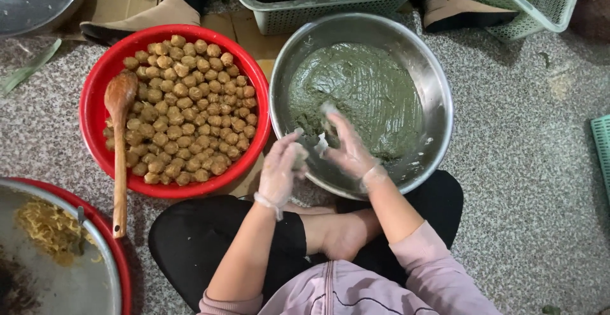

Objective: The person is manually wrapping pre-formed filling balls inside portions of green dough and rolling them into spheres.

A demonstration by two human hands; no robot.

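the big round steel bowl (432, 80) sits on the speckled stone floor (534, 181) just beyond my crossed legs, shiny at the rim, and a thick grey-green paste (362, 92) is spread over its bottom, rough and streaked. left of it, nearly touching, is the round red plastic basin (95, 99), heaped with small brown balls (184, 111), knobbly and much alike in size. a long wooden spoon (119, 137) lies over the basin's left side, bowl end among the balls, handle reaching past the near rim. at the near left corner a flat metal pan (70, 283) holds some yellowish shreds. far off are pale slotted plastic baskets (318, 10) under a grey tray.

both my hands wear thin clear plastic gloves. my right hand (349, 150) is inside the steel bowl at its near side, fingers loosely spread, palm down on the near edge of the paste, gripping nothing that i can make out. my left hand (279, 169) hovers over the bowl's near left rim, fingers curled around a small lump of the paste (298, 156).
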